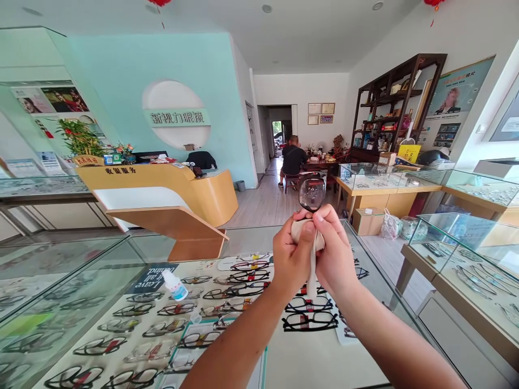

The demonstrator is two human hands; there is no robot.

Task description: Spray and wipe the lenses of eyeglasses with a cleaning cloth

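Observation:
In front of me, a pair of dark-rimmed glasses [312, 193] is held up on end, one lens showing above my fingers. Droplets or smears mark that lens; the other part of the glasses is hidden by my hands and a cloth. My left hand [292, 249] is closed around a beige cloth [312, 273], wrapped about the lower part of the glasses. With its thumb and fingers my right hand [335, 246] pinches the glasses just under the visible lens, touching the cloth. A white dropper bottle [177, 287] stands on the glass counter at left, near a small clear cap [195, 316].
Below my arms is a glass display counter [279, 356] with several rows of eyeglasses [310, 322]. More glass cases [466, 259] stand at right. A wooden reception desk [214, 197] is ahead left. A person in black [294, 162] sits at a far table.

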